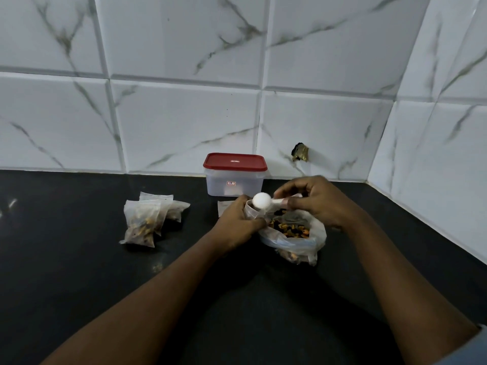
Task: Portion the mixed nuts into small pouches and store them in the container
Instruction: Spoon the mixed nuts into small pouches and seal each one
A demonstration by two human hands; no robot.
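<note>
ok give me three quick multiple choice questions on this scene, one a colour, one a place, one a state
1. The lid of the container is: A blue B red C green
2. The filled pouches lie: A in the container B on the counter, left of the left hand C on the lid
3. The container is: A open B tipped over C closed
Key: 1 B, the lid looks red; 2 B, they rest on the dark counter; 3 C, the lid sits on top.
</note>
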